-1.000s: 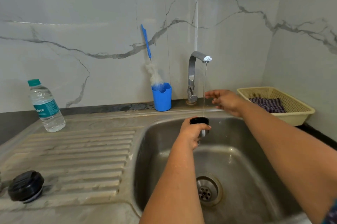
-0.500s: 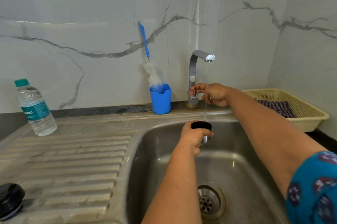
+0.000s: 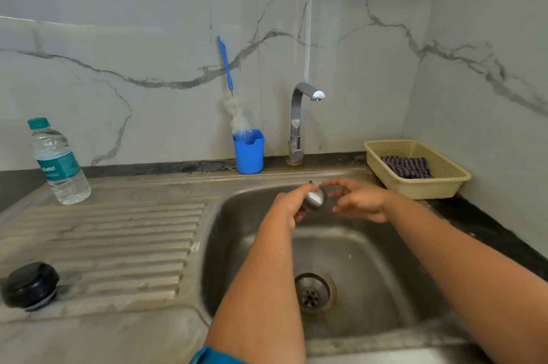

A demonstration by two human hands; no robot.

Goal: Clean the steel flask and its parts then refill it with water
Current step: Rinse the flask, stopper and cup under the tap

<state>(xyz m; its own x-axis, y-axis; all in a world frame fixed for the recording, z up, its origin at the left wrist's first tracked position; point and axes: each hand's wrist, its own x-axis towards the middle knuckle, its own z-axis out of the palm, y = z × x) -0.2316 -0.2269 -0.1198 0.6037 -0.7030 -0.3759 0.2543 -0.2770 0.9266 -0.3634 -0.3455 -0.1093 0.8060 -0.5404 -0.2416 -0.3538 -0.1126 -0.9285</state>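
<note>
left hand (image 3: 292,205): grip curled round a small steel flask part (image 3: 315,200), held above the sink (image 3: 231,230) basin, blurred
right hand (image 3: 360,200): just beside the part, fingers loosely spread, holding nothing; contact unclear
black lid (image 3: 29,285): on the drainboard, near left corner
tap (image 3: 299,120): behind the hands, no water visible
water bottle (image 3: 57,160): upright at the drainboard's far left
blue cup (image 3: 248,153): holds a bottle brush (image 3: 229,84), left of the tap
basket (image 3: 444,182): on the desk at right, striped cloth (image 3: 404,166) inside
</note>
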